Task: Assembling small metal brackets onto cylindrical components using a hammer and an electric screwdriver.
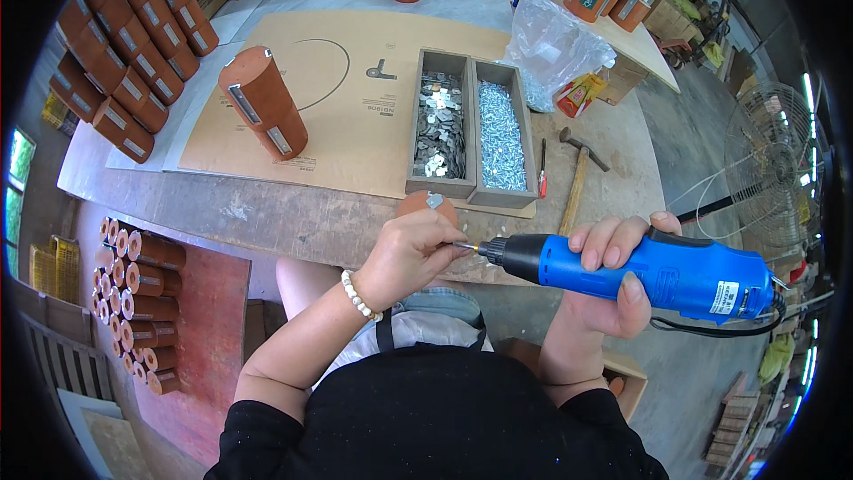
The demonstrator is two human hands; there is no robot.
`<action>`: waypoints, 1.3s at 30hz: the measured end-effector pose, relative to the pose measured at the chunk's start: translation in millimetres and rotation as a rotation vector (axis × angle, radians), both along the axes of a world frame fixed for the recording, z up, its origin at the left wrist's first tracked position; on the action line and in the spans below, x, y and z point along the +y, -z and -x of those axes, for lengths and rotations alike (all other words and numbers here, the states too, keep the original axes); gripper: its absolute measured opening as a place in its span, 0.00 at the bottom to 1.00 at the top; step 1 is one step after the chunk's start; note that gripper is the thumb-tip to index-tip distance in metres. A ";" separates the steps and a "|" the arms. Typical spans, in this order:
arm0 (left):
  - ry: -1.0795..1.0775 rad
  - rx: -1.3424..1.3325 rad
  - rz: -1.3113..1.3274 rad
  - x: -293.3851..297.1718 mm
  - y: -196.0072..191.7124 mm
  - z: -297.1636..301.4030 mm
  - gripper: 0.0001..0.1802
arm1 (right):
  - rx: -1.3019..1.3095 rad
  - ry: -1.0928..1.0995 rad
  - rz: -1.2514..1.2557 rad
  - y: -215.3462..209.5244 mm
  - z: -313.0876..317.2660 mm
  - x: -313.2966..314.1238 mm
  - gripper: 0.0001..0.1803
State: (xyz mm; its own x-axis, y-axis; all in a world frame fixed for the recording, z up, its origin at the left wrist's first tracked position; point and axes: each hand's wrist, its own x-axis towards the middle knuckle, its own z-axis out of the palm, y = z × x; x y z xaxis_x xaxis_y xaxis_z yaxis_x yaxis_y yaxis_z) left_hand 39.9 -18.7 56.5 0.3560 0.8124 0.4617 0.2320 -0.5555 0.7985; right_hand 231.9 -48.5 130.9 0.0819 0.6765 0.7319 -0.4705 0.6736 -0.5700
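Note:
In my right hand (pixel 613 258) is a blue electric screwdriver (pixel 657 274) with a black nose, held level and pointing left. My left hand (pixel 413 253), with a beaded bracelet at the wrist, is pinched at the tip of its thin bit (pixel 465 245). Whatever small piece the fingertips hold is hidden. Just beyond the left hand, at the table's near edge, shows part of a reddish-brown cylinder (pixel 410 205) with a small metal plate (pixel 434 200) on it. Farther off, a grey wooden box holds flat metal pieces (pixel 440 129) and another holds silvery screws (pixel 502 138).
Two stacked brown cylinders (pixel 267 107) stand on a cardboard sheet (pixel 355 44); many more are piled at the far left (pixel 133 53). Right of the boxes lie a hammer (pixel 577 178), a small red-handled screwdriver (pixel 543 180) and a plastic bag (pixel 555 44). A fan (pixel 773 160) stands at right.

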 end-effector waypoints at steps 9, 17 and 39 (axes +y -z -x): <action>-0.016 -0.005 -0.012 -0.7 3.3 2.1 0.06 | 0.097 0.042 0.089 0.3 -1.7 -6.2 0.34; 0.060 0.042 -0.042 -0.7 -1.8 4.1 0.07 | 0.044 -0.019 0.072 -1.1 -5.8 -3.6 0.34; 0.255 0.059 0.061 6.1 9.3 -2.7 0.06 | -0.179 -0.112 0.007 -3.0 -6.5 -5.1 0.29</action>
